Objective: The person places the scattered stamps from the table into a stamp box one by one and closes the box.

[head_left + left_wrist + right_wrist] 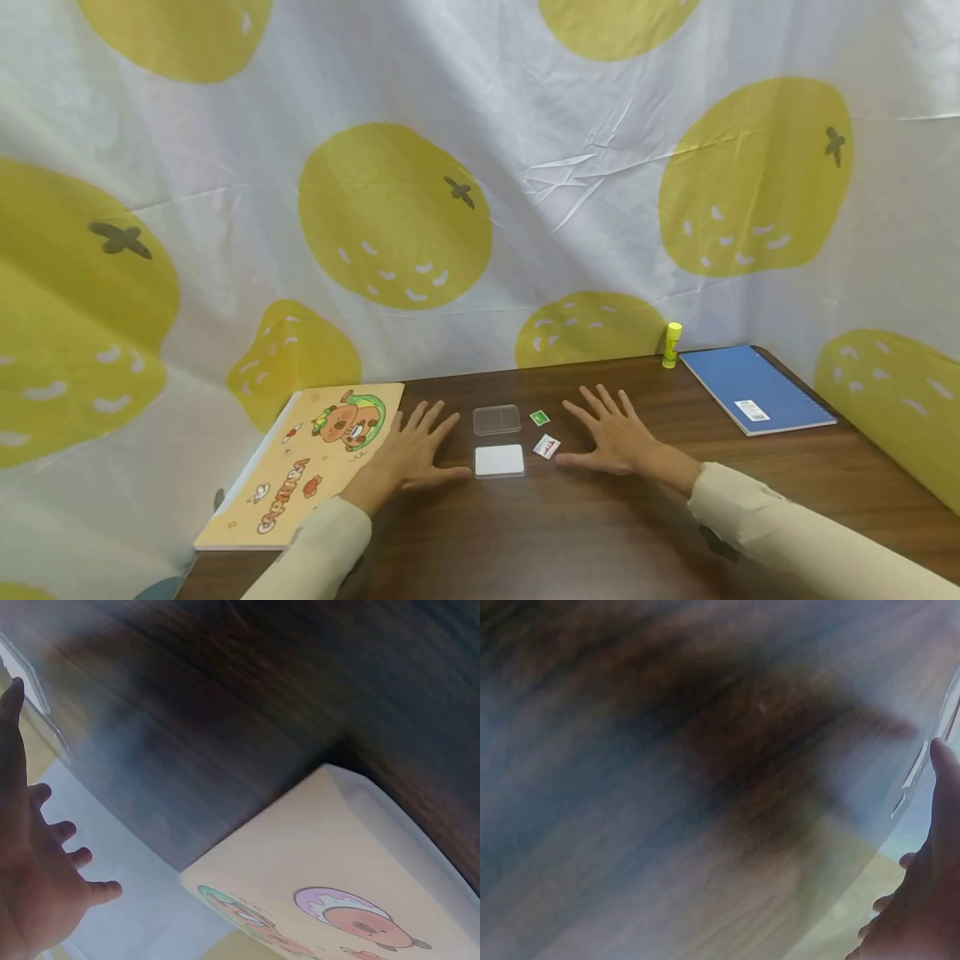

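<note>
My left hand (pixel 415 450) is spread over the table with straight fingers and holds nothing. Its thumb points at a clear shallow case (pixel 499 461) with a white card or pad inside. Behind that case lies a clear plastic lid (pixel 497 420). On the other side, my right hand (pixel 617 435) is spread too, fingers apart and holding nothing. Between it and the clear pieces lie a small green stamp-like piece (pixel 539 418) and a small white printed piece (pixel 547 447), the latter close to the right thumb.
A tan capybara-print book (pixel 315 458) lies at the left, partly behind the left forearm. A yellow glue stick (pixel 672 345) stands at the back right beside a blue spiral notebook (pixel 750 387). A fruit-print curtain (pixel 525 250) hangs behind the brown table (pixel 555 533).
</note>
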Available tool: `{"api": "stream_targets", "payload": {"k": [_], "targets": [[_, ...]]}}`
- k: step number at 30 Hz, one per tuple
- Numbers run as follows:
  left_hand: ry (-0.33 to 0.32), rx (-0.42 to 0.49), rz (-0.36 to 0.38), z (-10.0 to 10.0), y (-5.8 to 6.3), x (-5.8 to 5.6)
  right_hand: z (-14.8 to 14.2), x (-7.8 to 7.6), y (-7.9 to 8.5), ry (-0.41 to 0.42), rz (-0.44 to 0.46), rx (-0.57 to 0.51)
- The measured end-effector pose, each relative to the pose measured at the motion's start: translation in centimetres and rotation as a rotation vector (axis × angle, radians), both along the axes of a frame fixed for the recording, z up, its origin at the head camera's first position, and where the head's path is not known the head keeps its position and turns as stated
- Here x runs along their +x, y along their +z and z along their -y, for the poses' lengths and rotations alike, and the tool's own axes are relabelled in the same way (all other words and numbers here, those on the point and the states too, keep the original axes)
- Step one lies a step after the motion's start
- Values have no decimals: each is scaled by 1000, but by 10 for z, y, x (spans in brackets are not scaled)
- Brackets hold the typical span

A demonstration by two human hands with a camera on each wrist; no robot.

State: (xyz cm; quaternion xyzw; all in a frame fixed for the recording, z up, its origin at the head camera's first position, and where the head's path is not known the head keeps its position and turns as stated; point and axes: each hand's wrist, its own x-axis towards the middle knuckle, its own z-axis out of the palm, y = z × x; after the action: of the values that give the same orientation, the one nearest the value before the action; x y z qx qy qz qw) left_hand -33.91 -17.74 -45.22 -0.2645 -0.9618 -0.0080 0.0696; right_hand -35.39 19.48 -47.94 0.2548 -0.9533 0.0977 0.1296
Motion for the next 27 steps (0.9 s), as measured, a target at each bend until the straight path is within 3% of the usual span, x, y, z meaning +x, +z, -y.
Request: {"api": "stream_targets", "payload": {"k": [8, 16, 21, 27], "targets": [[-45, -14, 12, -12, 1, 1, 5, 10, 7, 40, 27, 8], [-83, -13, 38, -19, 1, -1, 10, 9, 9, 101, 43, -12], [-122, 28, 67, -22, 1, -1, 14, 9, 15, 146, 88, -48], [-152, 99, 128, -25, 0, -1, 18, 9, 19, 237, 44, -77]]}}
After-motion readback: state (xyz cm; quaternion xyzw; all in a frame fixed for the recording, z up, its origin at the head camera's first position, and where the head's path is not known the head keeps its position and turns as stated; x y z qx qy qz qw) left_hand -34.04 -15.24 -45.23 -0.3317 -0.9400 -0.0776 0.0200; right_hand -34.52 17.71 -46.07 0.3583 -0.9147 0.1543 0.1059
